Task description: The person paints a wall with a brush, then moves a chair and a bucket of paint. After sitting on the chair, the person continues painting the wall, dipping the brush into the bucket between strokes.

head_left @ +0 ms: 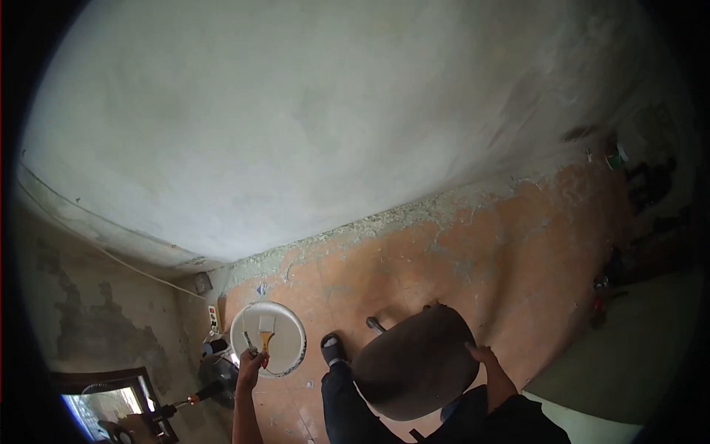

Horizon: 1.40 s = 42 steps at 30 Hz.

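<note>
My left hand (250,362) is closed around the handle of a flat paintbrush (266,331), which has pale bristles and a yellowish handle with a red end. Beside the brush, a thin greenish stick-like piece (246,337) rises from the same hand. Both overlap a round white bucket (302,333) on the floor, with pale grey-beige contents inside. At the right, my right hand (484,355) grips the edge of a dark brown chair seat (418,362), its fingers partly hidden by the edge. One chair foot (375,324) shows past the seat.
A pale plastered wall (296,133) rises ahead, with rough debris along its base on the orange tiled floor (436,259). A power strip (214,318) and a dark fan (218,381) stand left of the bucket. My sandalled foot (333,348) is between bucket and chair.
</note>
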Available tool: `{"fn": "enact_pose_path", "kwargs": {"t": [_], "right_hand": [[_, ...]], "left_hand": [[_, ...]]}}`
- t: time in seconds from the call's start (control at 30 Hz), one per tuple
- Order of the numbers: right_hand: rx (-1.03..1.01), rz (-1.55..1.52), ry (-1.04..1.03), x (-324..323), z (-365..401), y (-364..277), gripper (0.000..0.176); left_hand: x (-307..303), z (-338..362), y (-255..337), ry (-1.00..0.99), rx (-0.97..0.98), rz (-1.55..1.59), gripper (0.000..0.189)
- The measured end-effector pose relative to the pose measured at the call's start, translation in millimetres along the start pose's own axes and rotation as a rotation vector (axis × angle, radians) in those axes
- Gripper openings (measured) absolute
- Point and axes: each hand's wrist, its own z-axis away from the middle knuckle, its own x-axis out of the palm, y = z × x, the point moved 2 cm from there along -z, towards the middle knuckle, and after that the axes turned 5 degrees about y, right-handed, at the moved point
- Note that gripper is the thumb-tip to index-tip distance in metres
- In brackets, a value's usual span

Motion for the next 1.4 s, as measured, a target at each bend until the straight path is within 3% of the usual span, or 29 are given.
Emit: {"fn": "enact_pose_path", "kwargs": {"t": [0.07,0.13,0.2,0.27,0.3,0.4,0.53,0.6,0.7,0.73,0.87,0.9,0.97,1.0,1.07,1.1,1.17,1.23,1.27,1.33,1.4], "right_hand": [[-0.061,-0.130,0.234,-47.8,39.6,-64.0,0.090],[-0.243,-0.137,0.291,-58.5,20.7,-101.3,0.088],[-0.445,0.053,0.368,-48.5,-1.6,-132.1,0.075],[-0.779,-0.035,0.467,-25.6,-15.0,-156.6,0.059],[-0.784,-0.043,0.455,-24.0,-13.4,-165.1,0.059],[-0.896,-0.015,0.692,-28.8,11.5,-169.1,0.046],[-0.808,0.061,0.631,-26.3,16.0,-170.1,0.046],[-0.769,0.057,0.605,-31.1,18.9,-179.0,0.046],[-0.754,0.085,0.609,-23.3,11.2,-177.9,0.047],[-0.746,0.125,0.514,-27.9,13.9,-181.1,0.046],[-0.695,0.353,0.247,-68.1,19.7,-219.8,0.038],[-0.708,0.342,0.265,-67.5,14.2,-225.4,0.038],[-0.773,-0.300,0.583,-83.9,-0.3,-244.0,0.026],[-0.797,-0.303,0.602,-91.7,-9.9,-251.4,0.026],[-1.002,-0.677,0.921,-103.3,-17.0,-256.7,0.018],[-1.033,-0.661,0.910,-104.9,-15.1,-258.6,0.018],[-1.214,-0.991,0.989,-123.8,7.2,-258.8,0.015],[-1.275,-1.128,0.707,-133.8,27.5,-261.9,0.020],[-1.276,-1.157,0.607,-137.6,35.1,-265.2,0.031],[-1.171,-1.078,0.331,-143.2,46.2,-278.9,0.052],[-1.022,-1.124,0.095,-143.9,43.5,-300.2,0.060]], "left_hand": [[1.0,-12.2,-0.8,0.000,0.012,-0.018,0.017],[9.7,-26.6,5.0,0.000,0.058,0.015,0.017],[22.3,-38.1,21.9,-0.007,0.052,0.008,0.017],[41.5,-41.4,40.0,0.000,0.063,-0.009,0.018],[54.2,-45.6,47.4,0.007,0.062,-0.021,0.018],[89.4,-57.4,72.0,-0.012,0.099,-0.149,0.016],[150.3,-69.7,100.2,0.017,0.099,-0.165,0.018],[178.2,-88.6,114.3,0.003,-0.007,0.121,0.018],[216.8,-91.5,118.9,-0.074,0.034,0.251,0.018],[229.5,-84.3,132.9,-0.082,0.042,0.097,0.017],[282.1,-79.4,156.6,-0.192,0.111,0.245,0.018],[293.0,-84.4,156.9,-0.229,0.146,0.248,0.018],[317.4,-91.9,163.0,-0.224,0.225,0.160,0.022],[329.7,-95.3,166.9,-0.243,0.280,0.118,0.022],[355.6,-98.8,174.6,-0.250,0.346,0.115,0.022],[370.5,-98.5,175.5,-0.251,0.361,0.147,0.022],[394.5,-106.8,169.2,-0.276,0.400,0.224,0.020],[417.7,-113.9,167.9,-0.280,0.397,0.236,0.020],[426.5,-111.1,164.3,-0.294,0.393,0.252,0.019],[432.8,-105.7,165.1,-0.279,0.421,0.180,0.018],[439.2,-105.4,169.4,-0.265,0.484,0.126,0.017]]}}
